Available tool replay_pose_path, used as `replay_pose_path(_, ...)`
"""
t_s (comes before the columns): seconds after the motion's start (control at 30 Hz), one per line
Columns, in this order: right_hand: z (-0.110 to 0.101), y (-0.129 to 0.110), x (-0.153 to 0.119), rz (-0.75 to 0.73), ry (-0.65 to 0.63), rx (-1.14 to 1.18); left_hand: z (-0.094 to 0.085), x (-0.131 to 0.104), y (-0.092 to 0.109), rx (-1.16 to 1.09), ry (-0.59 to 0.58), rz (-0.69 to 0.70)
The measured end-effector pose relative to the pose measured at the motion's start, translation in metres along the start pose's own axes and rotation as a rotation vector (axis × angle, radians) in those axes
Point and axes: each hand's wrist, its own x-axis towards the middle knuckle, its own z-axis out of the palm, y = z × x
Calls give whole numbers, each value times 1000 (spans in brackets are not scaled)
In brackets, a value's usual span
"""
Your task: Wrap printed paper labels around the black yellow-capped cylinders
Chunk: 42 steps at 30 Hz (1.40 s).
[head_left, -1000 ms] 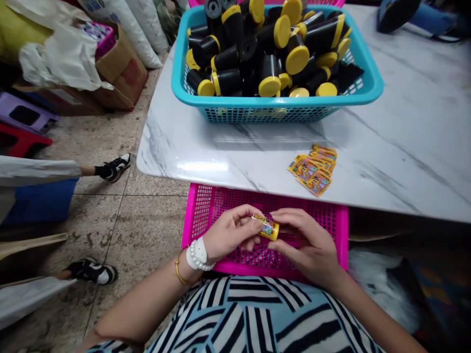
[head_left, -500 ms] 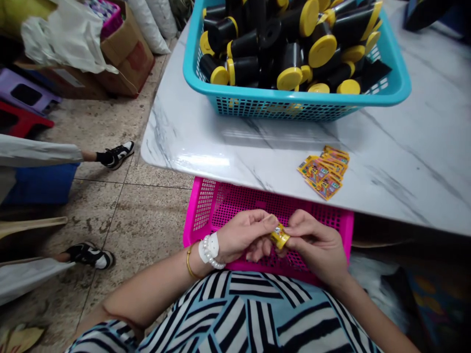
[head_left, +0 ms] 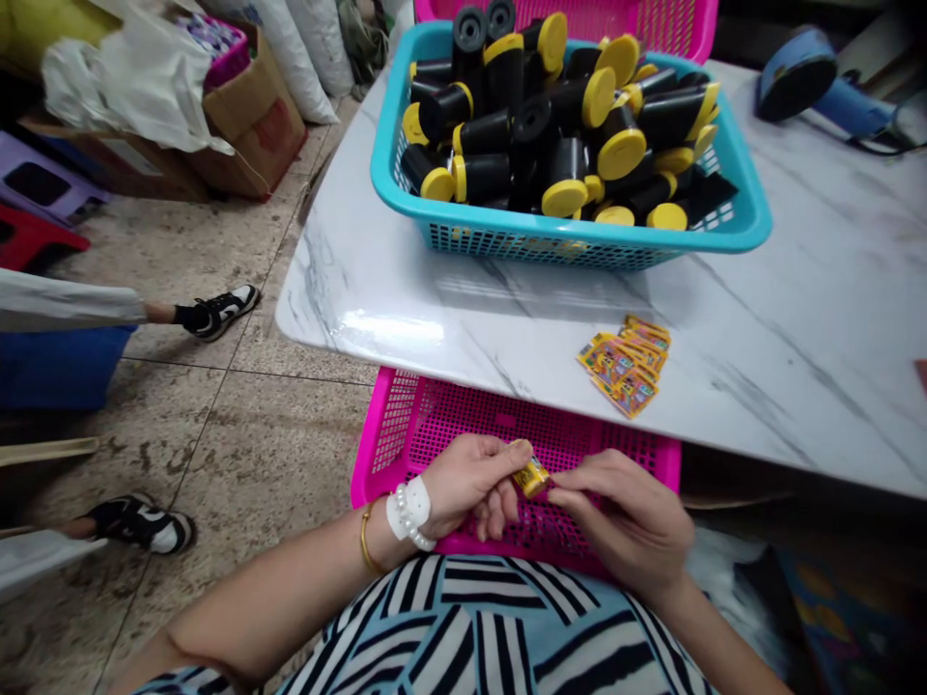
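A small yellow piece with a printed wrapper or label (head_left: 532, 477) is held in my left hand (head_left: 470, 483), between thumb and fingers, above the pink basket (head_left: 366, 463). Just off its right end, my right hand (head_left: 630, 516) has thumb and forefinger tips drawn close in a pinch; whatever is between them is too small to make out. On the table's near edge lies a loose pile of yellow and orange printed labels (head_left: 624, 367). Beyond it stands a turquoise basket (head_left: 579, 236) full of black cylinders with yellow caps (head_left: 621, 154).
The white marbled table (head_left: 348, 280) reaches over the pink basket's far side. A blue device (head_left: 803, 77) sits at the back right, and another pink basket (head_left: 666, 24) is behind the turquoise one. Left, a person's shoes (head_left: 221, 311) are on the floor near cardboard boxes (head_left: 253, 125).
My right fingertips have drawn a little away from the yellow piece, which stays in my left hand. The view has tilted up, showing more of the table's far side.
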Motion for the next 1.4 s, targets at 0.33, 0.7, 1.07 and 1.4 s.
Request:
replay_pose_path(0.33,-35,36,33,52,259,-613,-7,-19,3,169,111,207)
replay_pose_path(0.7,-16,1,36,-150,331,-539,39,-7,54,354,144,464)
replay_pose_path(1.07,-4,-14,36,587,-74,309,19,-18,38,484,124,475)
replay_pose_path(1.4,25,-18,29,343,203,0,25,-40,21,479,537,878)
